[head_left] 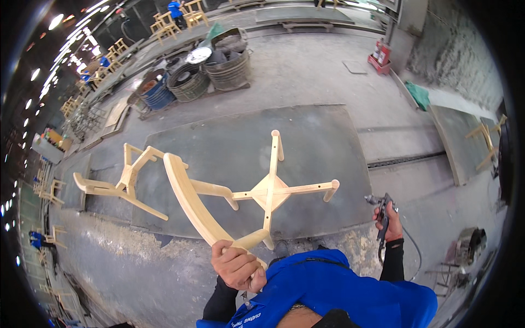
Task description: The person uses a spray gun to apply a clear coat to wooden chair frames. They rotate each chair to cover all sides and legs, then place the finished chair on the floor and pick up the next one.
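My left hand [239, 264] is closed around the lower end of the curved top rail of a pale wooden chair frame [191, 199]. The frame's crossed seat supports, with a square plate at their centre, spread to the right, and its short legs reach over the dark board. In my right hand [392, 224] is a spray gun [384, 214], with a thin hose hanging below it. The gun is apart from the frame, its nozzle toward the left. A second chair frame [127, 177] of like shape stands to the left of the one I hold.
A dark flat board [311, 131] lies on the concrete floor under the frame. Metal drums [228, 71] stand beyond it, and a red container [379, 59] at far right. Another board [448, 145] lies to the right. Other people in blue [175, 10] and more chairs are far off.
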